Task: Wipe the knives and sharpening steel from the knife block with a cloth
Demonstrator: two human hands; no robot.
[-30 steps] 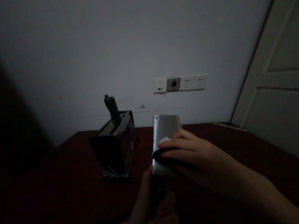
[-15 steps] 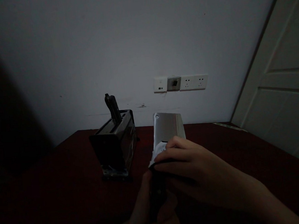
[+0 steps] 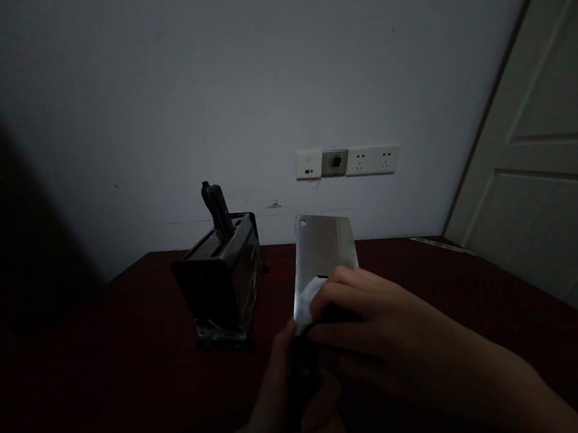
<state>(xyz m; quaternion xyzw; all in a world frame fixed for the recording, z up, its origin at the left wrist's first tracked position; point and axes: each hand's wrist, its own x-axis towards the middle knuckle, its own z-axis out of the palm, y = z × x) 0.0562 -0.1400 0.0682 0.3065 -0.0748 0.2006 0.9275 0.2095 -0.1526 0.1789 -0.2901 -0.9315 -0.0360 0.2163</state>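
Note:
My left hand [image 3: 298, 402] is wrapped round the dark handle of a cleaver [image 3: 324, 247], whose wide steel blade points away from me over the dark red table [image 3: 105, 364]. My right hand [image 3: 372, 323] lies on the near part of the blade and presses a white cloth [image 3: 305, 298] against it with closed fingers. The room is dim.
A dark knife block [image 3: 224, 281] stands to the left of the blade with one knife handle [image 3: 216, 209] sticking up from it. White wall sockets [image 3: 347, 162] sit on the wall behind. A pale door [image 3: 541, 176] is at the right.
My right hand and the white cloth have slid along the blade toward the handle, then a little forward again. The cleaver has tipped slightly higher.

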